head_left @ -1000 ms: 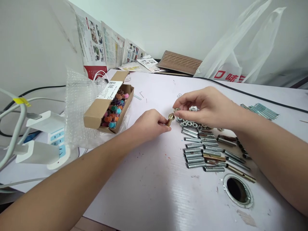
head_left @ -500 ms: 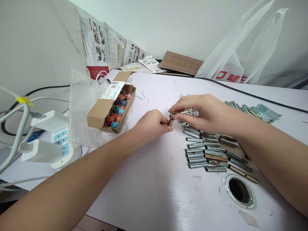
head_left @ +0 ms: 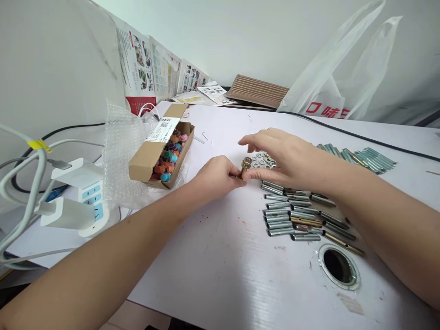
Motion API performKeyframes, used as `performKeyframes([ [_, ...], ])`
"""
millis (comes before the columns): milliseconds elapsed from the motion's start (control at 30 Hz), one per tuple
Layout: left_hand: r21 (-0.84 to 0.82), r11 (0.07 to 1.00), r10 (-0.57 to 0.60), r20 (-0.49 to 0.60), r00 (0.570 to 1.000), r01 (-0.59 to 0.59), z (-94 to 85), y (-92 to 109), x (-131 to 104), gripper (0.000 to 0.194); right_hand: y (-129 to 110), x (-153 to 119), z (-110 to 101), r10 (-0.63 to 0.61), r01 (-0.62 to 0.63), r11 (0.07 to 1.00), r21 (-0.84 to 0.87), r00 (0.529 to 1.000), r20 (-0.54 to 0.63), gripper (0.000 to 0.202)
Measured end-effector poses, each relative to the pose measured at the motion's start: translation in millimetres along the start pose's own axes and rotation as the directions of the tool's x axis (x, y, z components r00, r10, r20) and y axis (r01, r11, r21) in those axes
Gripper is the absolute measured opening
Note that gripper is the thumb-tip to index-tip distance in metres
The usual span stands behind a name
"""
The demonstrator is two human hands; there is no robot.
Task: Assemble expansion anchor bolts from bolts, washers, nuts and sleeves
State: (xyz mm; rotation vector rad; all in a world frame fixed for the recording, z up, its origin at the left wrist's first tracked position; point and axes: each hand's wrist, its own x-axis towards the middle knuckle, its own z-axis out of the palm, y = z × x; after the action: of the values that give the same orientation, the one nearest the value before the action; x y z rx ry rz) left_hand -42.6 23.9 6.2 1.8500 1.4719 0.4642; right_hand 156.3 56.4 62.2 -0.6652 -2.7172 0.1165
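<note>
My left hand [head_left: 220, 178] is closed, its thumb and fingertips pinching a brass-coloured bolt [head_left: 246, 164]. The bolt stands roughly upright, with a nut-like hexagonal head at the top; its lower end is hidden by my fingers. Just right of it, my right hand [head_left: 280, 158] is spread, forefinger raised and thumb beside the bolt's shank. Whether that thumb touches the bolt I cannot tell. Under and behind my right hand lie several loose washers [head_left: 261, 161]. Nearer me are rows of metal sleeves [head_left: 277, 219], mostly silver with a few brass-coloured ones.
A cardboard box [head_left: 147, 162] of colourful caps stands left, beside bubble wrap [head_left: 120, 156]. Far left are a power strip [head_left: 94, 220] and cables. Threaded rods [head_left: 373, 159] lie behind my right forearm. A round hole [head_left: 338, 266] opens at front right. A plastic bag [head_left: 330, 87] sits behind.
My right hand's forefinger has lifted off the bolt's top and its fingers have spread apart. My left hand keeps the bolt in about the same place. The view has shifted slightly.
</note>
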Motion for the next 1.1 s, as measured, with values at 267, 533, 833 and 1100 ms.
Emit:
performKeyframes([
  [267, 0.014, 1.000, -0.018, -0.010, 1.000, 0.018, -1.6, 3, -1, 0.030, -3, 2, 3, 0.153, -0.150, 0.983, -0.104, 0.988, 0.015, 0.041],
  [533, 0.005, 1.000, -0.015, -0.009, 1.000, 0.015, -0.3, 2, -1, 0.029, -7, -2, -17, 0.244, -0.243, 0.970, -0.032, 0.953, 0.179, 0.048],
  [833, 0.061, 0.998, 0.010, 0.023, 1.000, -0.011, -1.3, 0, 1, 0.028, -4, -4, -10, 0.235, -0.230, 0.972, -0.047, 0.952, 0.195, 0.032],
  [1100, 0.196, 0.968, 0.144, 0.073, 0.987, -0.156, -15.5, 4, -3, 0.027, 12, -13, -11, 0.252, -0.247, 0.968, -0.052, 0.934, 0.253, 0.022],
])
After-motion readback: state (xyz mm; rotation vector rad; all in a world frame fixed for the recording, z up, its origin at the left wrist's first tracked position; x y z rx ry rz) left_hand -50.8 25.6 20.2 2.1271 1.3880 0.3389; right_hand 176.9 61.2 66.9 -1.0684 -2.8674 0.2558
